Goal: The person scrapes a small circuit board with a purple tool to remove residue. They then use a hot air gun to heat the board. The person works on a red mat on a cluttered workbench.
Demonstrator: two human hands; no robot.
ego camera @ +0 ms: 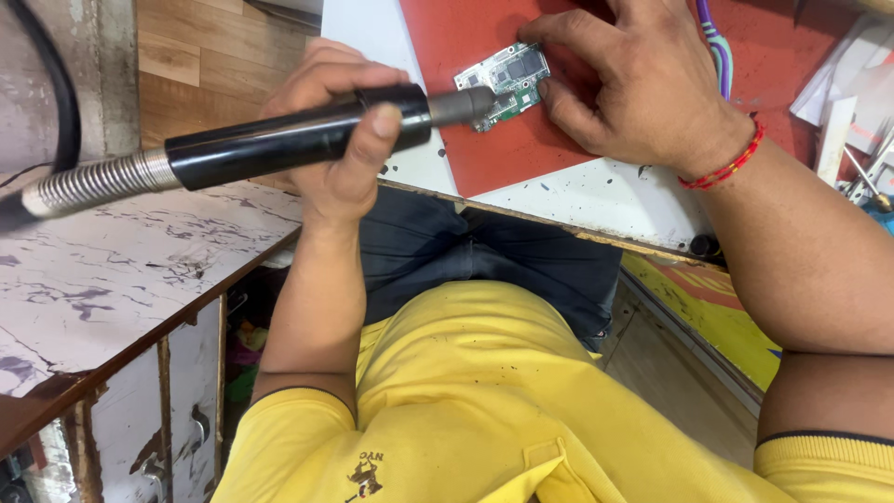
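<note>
Scuffed white counter [596,200] carries a red mat [521,154] where the right hand [643,84] pins a circuit board [507,82] while the left hand [340,140], clenched round a hot-air wand [279,140], aims its nozzle so near those fingertips [551,91] they might scorch.

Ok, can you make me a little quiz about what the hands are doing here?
1. True or false: the left hand grips a black hot-air tool.
2. What colour is the mat under the circuit board?
3. Which wrist wears the red thread: A left, B right?
Key: 1 true; 2 red; 3 B, on the right hand, whose fingers hold the board.
</note>
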